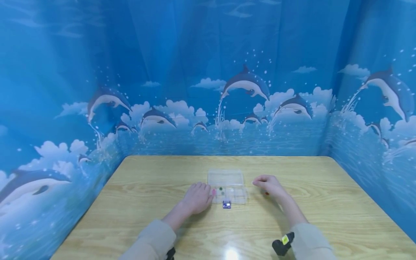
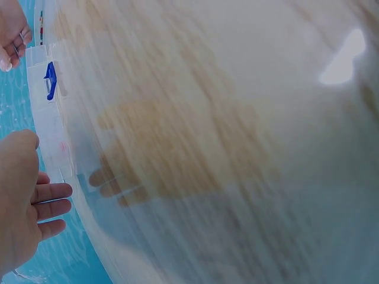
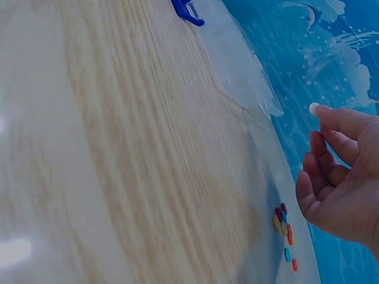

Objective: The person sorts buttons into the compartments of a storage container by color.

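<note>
A clear plastic compartment box (image 1: 240, 195) lies on the table with its lid (image 1: 225, 177) folded back. Small pink pieces (image 1: 213, 192) and green pieces (image 1: 221, 189) sit in its left compartments. A blue clasp-like part (image 1: 226, 204) is at the front edge. My left hand (image 1: 197, 198) rests at the box's left end; in the left wrist view its fingers (image 2: 53, 208) are fairly straight. Right of the box, above the table, my right hand (image 1: 269, 185) pinches a small round white piece (image 3: 314, 108) between thumb and forefinger. Its exact kind is too small to tell.
Several small coloured pieces (image 3: 284, 222), red, yellow and blue among them, lie on the wooden table (image 1: 325, 202) below the right hand. A blue dolphin-print curtain (image 1: 195, 54) hangs round the table's back and sides.
</note>
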Tool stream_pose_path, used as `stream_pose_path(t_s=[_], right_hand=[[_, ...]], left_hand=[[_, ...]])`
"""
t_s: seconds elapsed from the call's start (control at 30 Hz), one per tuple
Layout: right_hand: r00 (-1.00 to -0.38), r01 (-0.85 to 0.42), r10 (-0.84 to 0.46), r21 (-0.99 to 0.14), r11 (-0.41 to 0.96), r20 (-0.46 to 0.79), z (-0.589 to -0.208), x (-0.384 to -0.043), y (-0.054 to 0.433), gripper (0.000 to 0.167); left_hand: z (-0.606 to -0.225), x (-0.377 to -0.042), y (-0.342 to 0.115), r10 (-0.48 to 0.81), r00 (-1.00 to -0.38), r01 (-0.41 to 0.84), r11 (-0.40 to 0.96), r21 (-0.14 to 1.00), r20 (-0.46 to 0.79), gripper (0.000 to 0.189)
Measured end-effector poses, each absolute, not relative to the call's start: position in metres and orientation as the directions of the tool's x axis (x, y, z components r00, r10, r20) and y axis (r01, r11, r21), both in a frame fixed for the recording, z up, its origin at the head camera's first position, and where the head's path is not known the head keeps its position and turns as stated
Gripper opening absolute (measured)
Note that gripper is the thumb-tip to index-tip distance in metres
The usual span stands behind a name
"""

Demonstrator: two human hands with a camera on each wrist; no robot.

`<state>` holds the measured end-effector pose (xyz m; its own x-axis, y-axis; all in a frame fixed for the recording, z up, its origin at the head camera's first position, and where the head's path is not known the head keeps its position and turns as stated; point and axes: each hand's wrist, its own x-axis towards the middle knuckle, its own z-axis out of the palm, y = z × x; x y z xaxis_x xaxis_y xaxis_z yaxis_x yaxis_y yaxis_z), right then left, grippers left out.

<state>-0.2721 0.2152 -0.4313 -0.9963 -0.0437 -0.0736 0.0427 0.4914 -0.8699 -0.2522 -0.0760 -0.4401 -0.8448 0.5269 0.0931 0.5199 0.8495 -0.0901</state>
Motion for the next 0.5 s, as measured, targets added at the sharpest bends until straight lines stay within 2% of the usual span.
stream_pose_path(t_s=[0.5], right_hand=[[-0.999, -0.010, -0.049, -0.894, 0.449, -0.013, -0.434, -0.280, 0.181, 0.015]], left_hand=[[-0.437, -0.250, -0.075, 0.528, -0.845, 0.521, 0.848, -0.094, 0.086, 0.038]])
